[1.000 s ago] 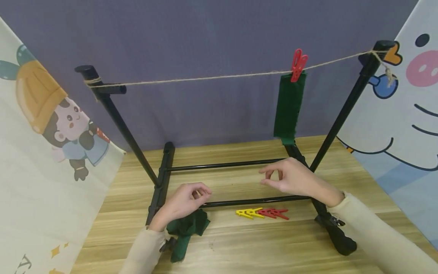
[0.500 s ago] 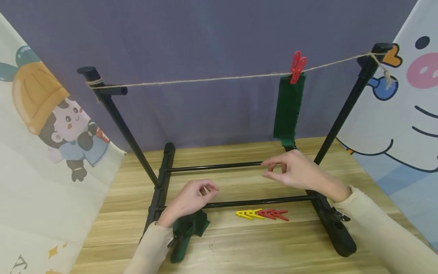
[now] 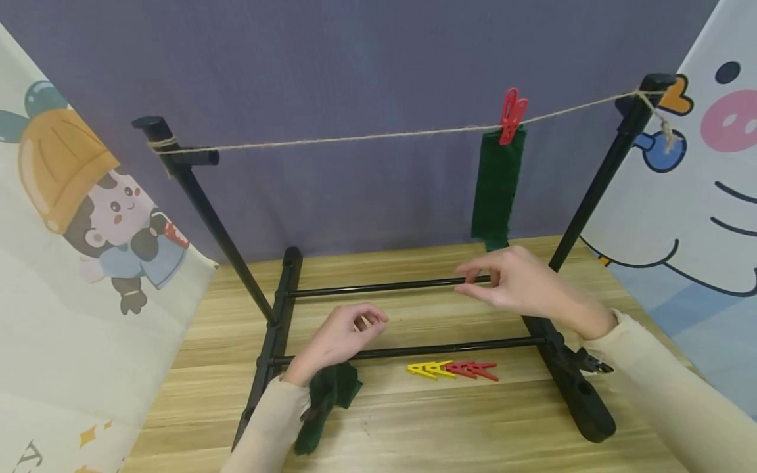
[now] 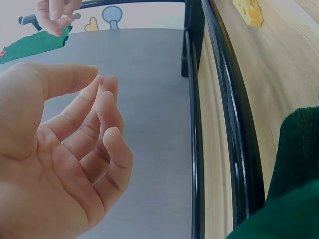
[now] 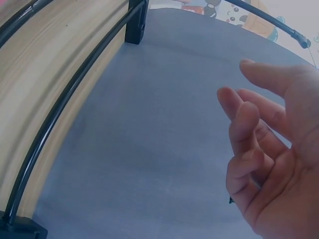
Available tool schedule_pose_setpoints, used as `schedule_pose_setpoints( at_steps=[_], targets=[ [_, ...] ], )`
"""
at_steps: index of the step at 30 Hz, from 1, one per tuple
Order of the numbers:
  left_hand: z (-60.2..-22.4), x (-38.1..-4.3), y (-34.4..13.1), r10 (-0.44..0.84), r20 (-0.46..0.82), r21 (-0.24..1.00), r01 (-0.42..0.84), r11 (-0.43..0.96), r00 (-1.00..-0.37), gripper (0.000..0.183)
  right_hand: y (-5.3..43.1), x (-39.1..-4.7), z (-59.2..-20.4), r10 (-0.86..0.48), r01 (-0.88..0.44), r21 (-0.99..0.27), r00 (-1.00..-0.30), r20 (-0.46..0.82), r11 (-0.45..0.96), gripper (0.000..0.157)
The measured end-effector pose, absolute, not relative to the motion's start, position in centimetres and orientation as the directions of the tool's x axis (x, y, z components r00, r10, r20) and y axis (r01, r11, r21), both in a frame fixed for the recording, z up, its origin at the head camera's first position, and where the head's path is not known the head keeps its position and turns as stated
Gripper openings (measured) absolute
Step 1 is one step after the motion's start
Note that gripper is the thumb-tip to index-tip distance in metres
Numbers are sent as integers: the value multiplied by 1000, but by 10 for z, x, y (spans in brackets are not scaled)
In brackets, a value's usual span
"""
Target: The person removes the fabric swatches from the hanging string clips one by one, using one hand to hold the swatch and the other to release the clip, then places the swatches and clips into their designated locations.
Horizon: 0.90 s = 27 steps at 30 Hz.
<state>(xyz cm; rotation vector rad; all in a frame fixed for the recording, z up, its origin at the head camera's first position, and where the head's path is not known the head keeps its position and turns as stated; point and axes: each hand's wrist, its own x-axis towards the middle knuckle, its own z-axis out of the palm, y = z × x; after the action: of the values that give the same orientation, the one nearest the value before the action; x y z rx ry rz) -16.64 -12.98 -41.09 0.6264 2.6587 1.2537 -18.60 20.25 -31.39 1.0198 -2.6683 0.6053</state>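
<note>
My left hand (image 3: 340, 338) hovers above the front crossbar of a black rack, fingers loosely bent with nothing between them. Below its wrist lies a crumpled dark green cloth (image 3: 337, 387), partly covered by the sleeve. My right hand (image 3: 520, 282), also holding nothing, is raised near the rack's right side, thumb and index finger apart. Just above it a green cloth strip (image 3: 498, 184) hangs from a twine line (image 3: 367, 136), held by a red clothespin (image 3: 512, 117). On the wooden table, yellow clothespins (image 3: 430, 369) and red clothespins (image 3: 471, 370) lie in a row.
The black rack has a left post (image 3: 221, 233), a right post (image 3: 603, 171), a rear crossbar (image 3: 378, 287) and a front crossbar (image 3: 449, 347). A grey backdrop (image 3: 355, 66) stands behind, with printed panels on both sides.
My left hand has drifted up and to the right, away from the crumpled cloth. My right hand has risen slightly and shifted right. Cloths and clothespins stay in place.
</note>
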Motion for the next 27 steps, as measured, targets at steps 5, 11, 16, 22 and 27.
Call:
schedule_pose_setpoints(
  at_steps=[5, 11, 16, 22, 27],
  targets=[
    [-411, -169, -127, 430, 50, 770, 309, 559, -901, 14, 203, -187, -308, -583, -687, -277, -721, 374, 672, 23],
    [-410, -171, -124, 435, 52, 770, 313, 556, -899, 16, 206, -189, -303, -583, -698, -263, -707, 400, 666, 22],
    [-408, -174, -119, 438, 71, 773, 327, 544, -896, 16, 208, -189, -297, -579, -701, -265, -702, 414, 662, 21],
    [-410, -176, -113, 462, 62, 771, 336, 540, -885, 20, 208, -189, -292, -580, -710, -248, -690, 432, 659, 20],
    [-409, -178, -108, 467, 62, 778, 336, 531, -882, 17, 207, -188, -285, -577, -721, -210, -666, 472, 660, 20]
  ],
)
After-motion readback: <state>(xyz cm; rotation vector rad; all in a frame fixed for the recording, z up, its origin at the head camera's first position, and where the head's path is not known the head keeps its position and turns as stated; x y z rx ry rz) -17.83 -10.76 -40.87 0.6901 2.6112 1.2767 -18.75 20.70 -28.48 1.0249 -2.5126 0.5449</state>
